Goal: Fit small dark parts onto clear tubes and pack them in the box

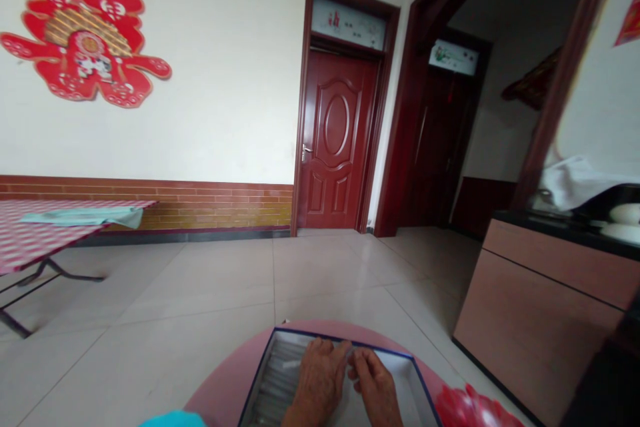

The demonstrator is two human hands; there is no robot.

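A shallow box (419, 373) with a blue rim and pale inside lies on a pink round table. Thin, whitish-clear stick-like pieces (273, 383) lie in rows along its left side; their kind is not clear. Over the middle of the box, my left hand (319, 377) is closed, fingers bent and the index finger pointing right. My right hand (374, 383) is just beside it, thumb and fingers pinched together. The fingertips of both hands nearly meet near the box's far edge. Whatever is between them is too small to make out. A short white piece (291, 365) shows left of my left hand.
The pink table (225, 380) has a red glossy thing (473, 407) at its right and a turquoise thing (173, 419) at lower left. A brown cabinet (545, 307) stands right. A checkered folding table (55, 233) is at left. A red door (337, 140) is ahead.
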